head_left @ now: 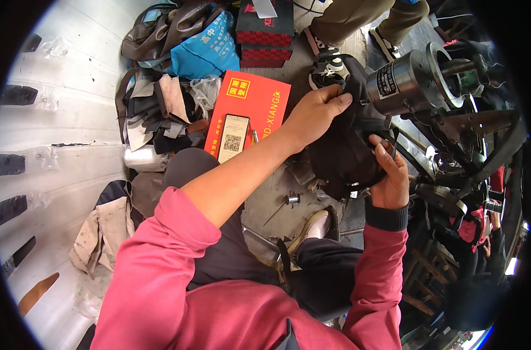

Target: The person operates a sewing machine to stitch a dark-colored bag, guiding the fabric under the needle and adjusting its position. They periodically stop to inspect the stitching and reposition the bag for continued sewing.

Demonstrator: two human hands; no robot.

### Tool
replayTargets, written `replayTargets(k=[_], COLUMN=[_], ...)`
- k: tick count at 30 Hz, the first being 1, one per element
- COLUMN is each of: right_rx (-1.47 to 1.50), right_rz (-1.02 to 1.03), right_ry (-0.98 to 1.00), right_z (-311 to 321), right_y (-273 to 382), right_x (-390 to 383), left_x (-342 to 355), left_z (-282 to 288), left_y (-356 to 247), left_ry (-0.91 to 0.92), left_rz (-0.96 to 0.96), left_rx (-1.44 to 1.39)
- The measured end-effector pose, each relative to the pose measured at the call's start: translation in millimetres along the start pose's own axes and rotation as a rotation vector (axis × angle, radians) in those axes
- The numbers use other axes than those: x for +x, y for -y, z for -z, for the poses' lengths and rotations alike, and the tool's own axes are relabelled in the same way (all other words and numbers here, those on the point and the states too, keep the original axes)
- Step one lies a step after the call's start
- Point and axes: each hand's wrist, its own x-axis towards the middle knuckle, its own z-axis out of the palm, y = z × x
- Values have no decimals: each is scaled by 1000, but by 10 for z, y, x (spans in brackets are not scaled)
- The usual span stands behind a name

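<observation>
A black fabric bag hangs beneath the round metal head of a machine, which looks like a hand-cranked sewing machine. My left hand is closed at the bag's upper left part, thumb and fingers pinching the dark cloth. On the bag's right side my right hand is closed, with its thumb and forefinger on a black edge or strap close under the machine. The dark folds hide where the machine's foot meets the cloth.
A red box lies left of the bag, with a phone-like card on it. Scraps of leather and cloth and a blue bag are piled farther left. A thread spool lies on the floor. Another person's shoes stand beyond.
</observation>
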Motion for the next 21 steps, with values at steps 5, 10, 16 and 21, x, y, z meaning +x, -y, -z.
replayTargets(k=[5, 10, 16, 21], right_rx=[-29, -327, -453, -713], right_rz=[8, 86, 157, 336], right_ry=[83, -22, -64, -200], right_z=[75, 183, 189, 312], right_y=[40, 78, 122, 366], right_x=[-6, -8, -66, -151], left_x=[144, 213, 278, 311], left_z=[-28, -88, -90, -83], left_y=[-5, 7, 0, 7], left_ry=[-21, -96, -101, -94], left_rz=[36, -57, -95, -77], left_rx=[-14, -6, 21, 5])
